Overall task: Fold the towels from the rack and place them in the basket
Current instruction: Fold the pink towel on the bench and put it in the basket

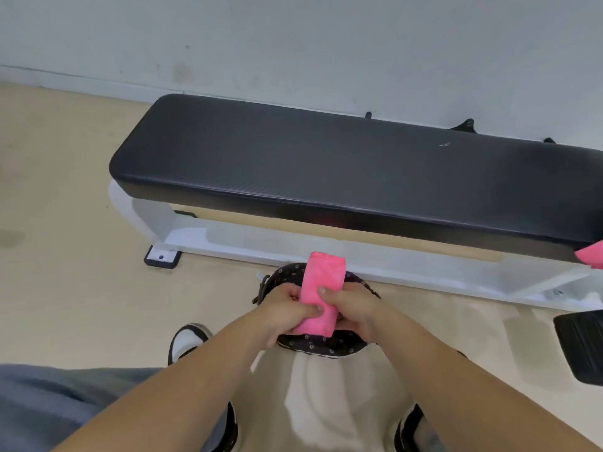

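Observation:
A folded pink towel (321,283) is held over a round basket (326,345) with a dark flower-patterned lining, which stands on the floor in front of the bench. My left hand (287,313) grips the towel's near end from the left, thumb on top. My right hand (350,308) grips it from the right, thumb pressed on the cloth. The towel's far end sticks out past the basket's far rim. Most of the basket is hidden under my hands and the towel. Another pink towel (592,254) shows at the right edge, on the bench end.
A long black padded bench (326,164) on a white frame (228,243) runs along the wall behind the basket. A black object (584,347) lies on the floor at the right. My legs and sandalled feet (186,340) are below.

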`<action>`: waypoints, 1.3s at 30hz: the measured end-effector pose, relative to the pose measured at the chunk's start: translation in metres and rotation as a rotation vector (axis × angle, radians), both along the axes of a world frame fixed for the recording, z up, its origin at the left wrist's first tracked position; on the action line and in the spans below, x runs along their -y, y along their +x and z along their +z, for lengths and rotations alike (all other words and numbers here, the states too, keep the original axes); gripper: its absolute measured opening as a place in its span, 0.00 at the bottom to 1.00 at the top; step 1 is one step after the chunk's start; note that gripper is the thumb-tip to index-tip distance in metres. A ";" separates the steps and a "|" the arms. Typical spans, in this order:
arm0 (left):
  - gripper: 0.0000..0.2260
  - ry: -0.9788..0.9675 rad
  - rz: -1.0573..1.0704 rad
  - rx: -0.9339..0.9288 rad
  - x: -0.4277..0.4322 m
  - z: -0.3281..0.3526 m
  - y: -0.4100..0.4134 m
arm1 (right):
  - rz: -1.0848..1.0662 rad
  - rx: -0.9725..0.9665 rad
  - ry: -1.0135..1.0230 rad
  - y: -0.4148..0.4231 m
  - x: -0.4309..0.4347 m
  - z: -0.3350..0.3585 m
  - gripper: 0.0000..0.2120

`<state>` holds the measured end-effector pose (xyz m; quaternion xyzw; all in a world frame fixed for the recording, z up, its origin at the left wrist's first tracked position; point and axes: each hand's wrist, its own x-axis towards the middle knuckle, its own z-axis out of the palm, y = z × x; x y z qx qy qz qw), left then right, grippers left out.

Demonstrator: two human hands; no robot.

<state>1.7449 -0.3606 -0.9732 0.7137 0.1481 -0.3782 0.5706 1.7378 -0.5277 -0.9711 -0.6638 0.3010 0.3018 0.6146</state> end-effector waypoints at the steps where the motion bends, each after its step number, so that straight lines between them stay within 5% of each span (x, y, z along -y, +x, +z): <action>1: 0.14 0.076 0.047 -0.007 -0.008 -0.011 0.005 | -0.016 -0.016 -0.023 0.006 -0.006 -0.016 0.15; 6: 0.10 0.472 -0.019 0.128 -0.034 -0.051 0.034 | 0.015 -0.133 -0.098 0.035 -0.029 -0.095 0.20; 9: 0.15 0.577 -0.131 0.195 -0.035 -0.071 0.048 | 0.074 -0.177 -0.111 0.046 -0.043 -0.130 0.14; 17: 0.09 0.915 -0.518 0.479 -0.024 -0.087 0.055 | 0.016 -0.128 -0.189 0.055 -0.060 -0.186 0.04; 22: 0.13 0.806 -0.769 0.527 -0.003 -0.101 0.050 | -0.032 -0.108 -0.142 0.050 -0.054 -0.188 0.04; 26: 0.23 0.829 -0.960 0.530 0.010 -0.126 0.048 | -0.042 -0.094 -0.136 0.050 -0.047 -0.187 0.14; 30: 0.29 0.870 -0.995 0.504 0.016 -0.150 0.048 | -0.126 -0.160 -0.017 0.047 -0.033 -0.193 0.11; 39: 0.38 0.901 -0.945 0.415 0.021 -0.176 0.043 | -0.120 -0.204 -0.136 0.052 -0.008 -0.188 0.05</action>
